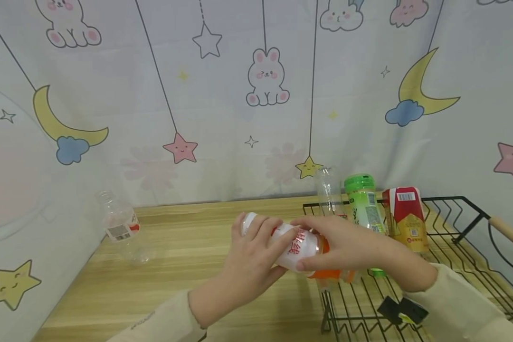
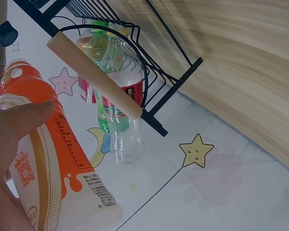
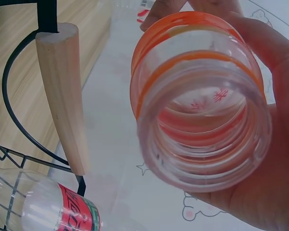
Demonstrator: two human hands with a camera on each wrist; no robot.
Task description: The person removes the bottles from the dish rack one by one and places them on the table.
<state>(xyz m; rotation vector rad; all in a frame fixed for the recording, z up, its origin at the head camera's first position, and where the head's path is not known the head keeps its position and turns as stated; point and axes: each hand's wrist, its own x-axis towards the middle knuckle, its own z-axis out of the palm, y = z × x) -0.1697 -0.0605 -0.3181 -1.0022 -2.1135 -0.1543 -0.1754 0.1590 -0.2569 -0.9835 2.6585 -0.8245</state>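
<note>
Both hands hold an orange-and-white plastic bottle (image 1: 294, 251), tilted above the front left side of a wire rack. My left hand (image 1: 252, 254) has its fingers curled over the bottle's white base end. Nearer the neck, my right hand (image 1: 346, 243) grips it between thumb and fingers. The right wrist view looks straight into the bottle's uncapped mouth (image 3: 204, 130), and the inside appears empty. In the left wrist view a thumb (image 2: 26, 118) lies across the orange label beside printed text and a barcode. Part of the label is hidden under the fingers.
The black wire rack (image 1: 466, 232) has a wooden handle (image 1: 510, 235). On it lie a clear bottle (image 1: 328, 190), a green-capped bottle (image 1: 363, 204) and a red-and-yellow container (image 1: 407, 216). Another clear bottle (image 1: 121, 232) is at the left of the wooden table (image 1: 188, 237), beside a patterned curtain.
</note>
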